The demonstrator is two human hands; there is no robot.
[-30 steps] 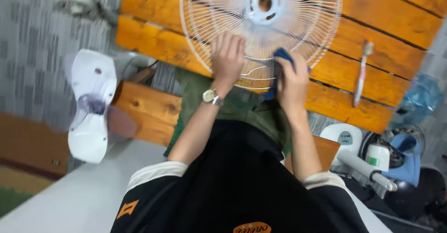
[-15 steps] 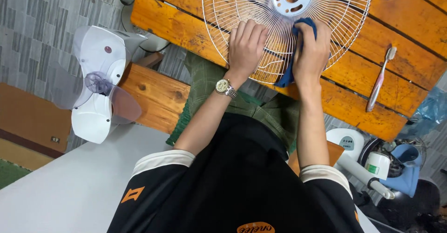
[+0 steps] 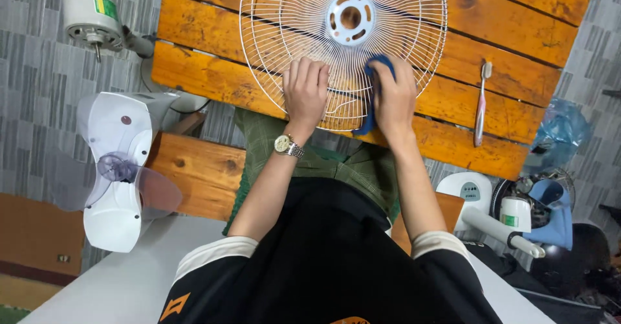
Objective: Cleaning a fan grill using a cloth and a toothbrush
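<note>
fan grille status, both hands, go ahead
Left hand flat on white wire fan grille, pinning it to the orange wooden table. Right hand presses blue cloth on the wires. Toothbrush lies apart, right.

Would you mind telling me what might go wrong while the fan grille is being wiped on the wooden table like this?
1. The fan grille has thin wires; the left hand pressing down on it might bend them.
2. The blue cloth under the right hand could snag between the wires.
3. The grille's near edge lies close to the wooden table edge, so a hard wipe might slide it off. The toothbrush nearby could also get knocked.
</note>
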